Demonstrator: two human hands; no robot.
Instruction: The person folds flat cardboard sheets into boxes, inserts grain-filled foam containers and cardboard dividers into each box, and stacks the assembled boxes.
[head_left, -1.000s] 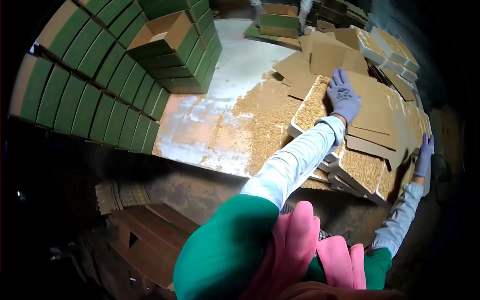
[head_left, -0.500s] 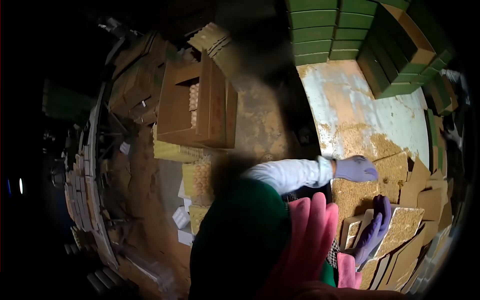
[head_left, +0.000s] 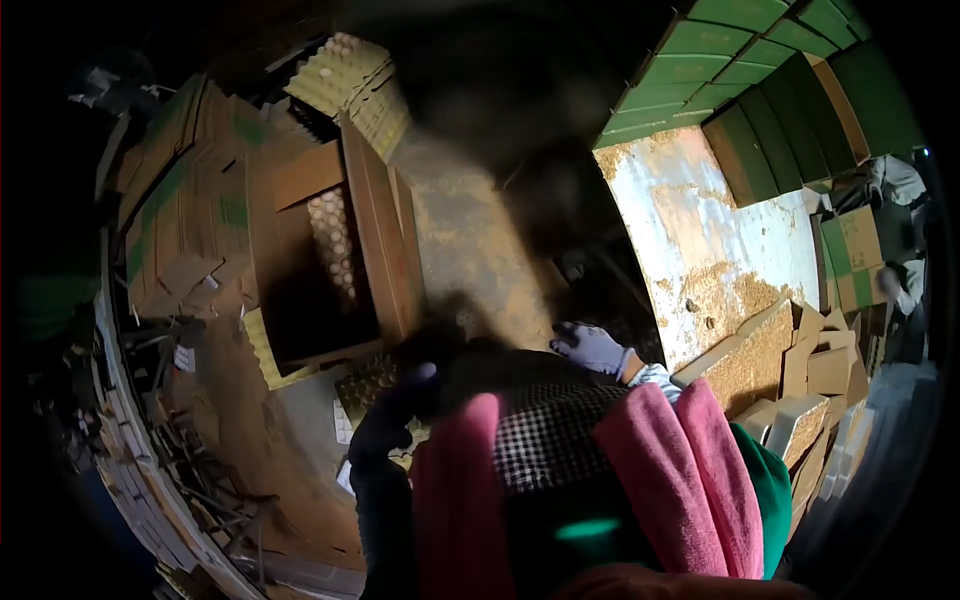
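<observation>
My left hand [head_left: 400, 405], dark in shadow, is at the lower middle with its fingers apart. Close by, an egg tray [head_left: 365, 385] lies partly hidden behind it. No object shows in that hand. My right hand [head_left: 592, 350], in a pale purple glove, hangs in front of my body near the table's left edge, fingers loosely apart and holding nothing visible. To the left stands an open cardboard box [head_left: 385, 240] with light-coloured eggs [head_left: 335, 240] inside; its lower part is in deep shadow.
Flattened cartons [head_left: 190, 215] are stacked at the left. Behind the box are stacked egg trays [head_left: 345, 75]. Green boxes [head_left: 700, 65] line the far side of a white table [head_left: 715, 235]. A chaff-covered slab [head_left: 745, 355] and cardboard pieces [head_left: 830, 365] lie at the right.
Both hands have left the slab at the right. My right hand is now before my body, my left hand farther left by the egg tray. The view has shifted, and the open box appears nearer.
</observation>
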